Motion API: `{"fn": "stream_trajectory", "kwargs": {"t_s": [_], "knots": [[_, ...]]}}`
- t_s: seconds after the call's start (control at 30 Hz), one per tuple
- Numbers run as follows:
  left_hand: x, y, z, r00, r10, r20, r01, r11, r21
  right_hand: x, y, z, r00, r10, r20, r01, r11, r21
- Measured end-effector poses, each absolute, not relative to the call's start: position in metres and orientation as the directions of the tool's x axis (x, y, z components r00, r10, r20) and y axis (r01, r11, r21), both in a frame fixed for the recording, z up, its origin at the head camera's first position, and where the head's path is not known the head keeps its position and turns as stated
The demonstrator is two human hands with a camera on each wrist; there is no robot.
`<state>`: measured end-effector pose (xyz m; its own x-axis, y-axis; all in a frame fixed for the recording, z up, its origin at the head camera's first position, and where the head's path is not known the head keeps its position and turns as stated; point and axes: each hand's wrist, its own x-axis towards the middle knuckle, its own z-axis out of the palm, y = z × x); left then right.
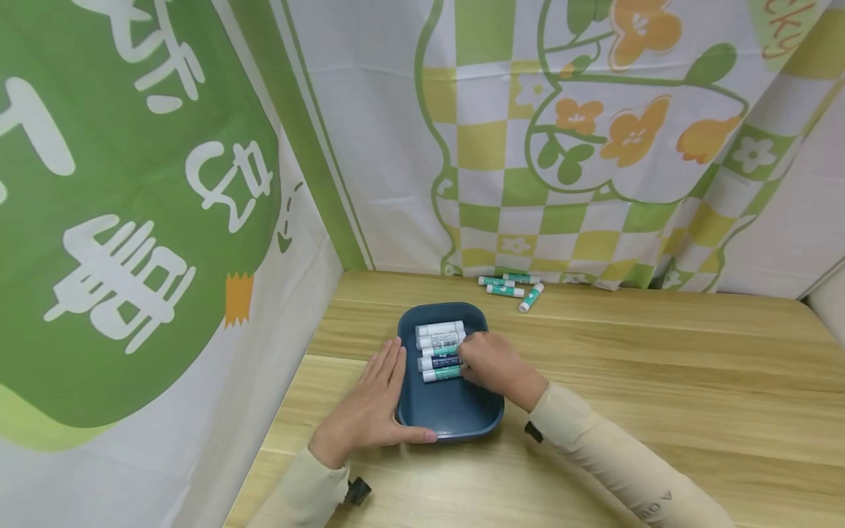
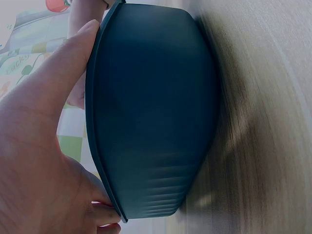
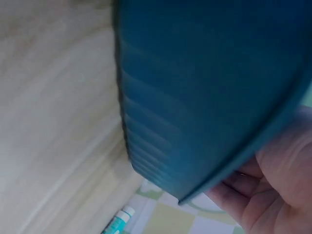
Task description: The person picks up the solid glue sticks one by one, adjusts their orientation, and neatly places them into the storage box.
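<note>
A dark blue tray (image 1: 452, 411) stands on the table with several capped tubes in a column inside it, among them a white tube (image 1: 440, 328), a dark blue one (image 1: 441, 363) and a green-and-white one (image 1: 441, 375). My left hand (image 1: 370, 411) rests along the tray's left and near rim, fingers straight and thumb spread; the left wrist view shows this hand (image 2: 44, 131) against the rim of the tray (image 2: 151, 107). Over the tray's right side, my right hand (image 1: 495, 367) has curled fingers at the tubes' right ends. Its fingertips are hidden, also in the right wrist view.
Several green-and-white tubes (image 1: 505, 291) lie on the wooden table (image 1: 627, 367) behind the tray, near the back edge. A patterned cloth (image 1: 528, 183) hangs behind the table, and a green-and-white cloth (image 1: 218, 330) hangs at the left.
</note>
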<state>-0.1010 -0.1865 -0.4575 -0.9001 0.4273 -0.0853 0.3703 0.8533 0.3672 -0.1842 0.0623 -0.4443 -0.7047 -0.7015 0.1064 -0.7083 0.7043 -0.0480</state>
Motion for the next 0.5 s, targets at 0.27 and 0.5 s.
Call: {"fn": "stream_trajectory", "kwargs": {"t_s": [0.27,0.5], "knots": [[-0.1,-0.187,-0.458,-0.9,0.427,-0.083,0.372,0.856,0.359,-0.192,0.077,-0.428,-0.722,-0.667,0.184,-0.692,0.693,-0.203],[-0.1,-0.186,-0.458,-0.902,0.426,-0.077,0.377,0.861,0.342,-0.204,0.099,-0.415,-0.78,-0.559,0.28,-0.625,0.706,-0.332]]}}
